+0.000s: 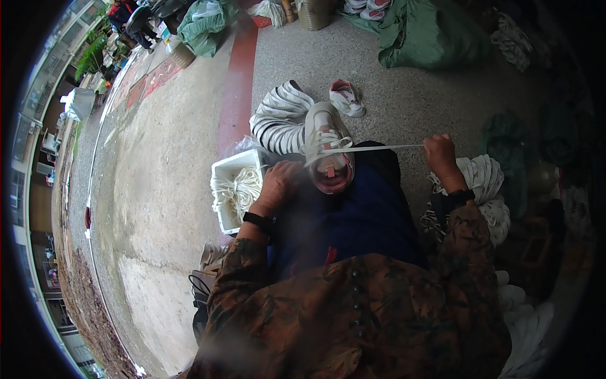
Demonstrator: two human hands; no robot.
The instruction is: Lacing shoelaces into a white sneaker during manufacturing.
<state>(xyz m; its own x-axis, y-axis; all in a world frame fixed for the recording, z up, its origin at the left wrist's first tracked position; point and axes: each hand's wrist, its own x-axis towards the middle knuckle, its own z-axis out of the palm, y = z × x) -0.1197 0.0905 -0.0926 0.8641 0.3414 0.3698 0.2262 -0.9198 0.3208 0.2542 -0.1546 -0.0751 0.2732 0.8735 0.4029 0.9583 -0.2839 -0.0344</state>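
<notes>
A pale grey-beige sneaker with a pink lining rests at my knees, its toe pointing away from me. White lace crosses its tongue in several rows. From the eyelets a white shoelace runs taut to the right, its far end gripped in my right hand, which is closed in a fist. My left hand is beside the shoe's left side with its fingers curled. What those fingers hold, if anything, is hidden. Dark blue cloth covers my lap under the shoe.
A white foam box with bundled laces stands to my left. Ahead lie a curved row of stacked white shoe parts and another white-and-pink shoe. More white bundles sit at my right; green sacks lie farther off.
</notes>
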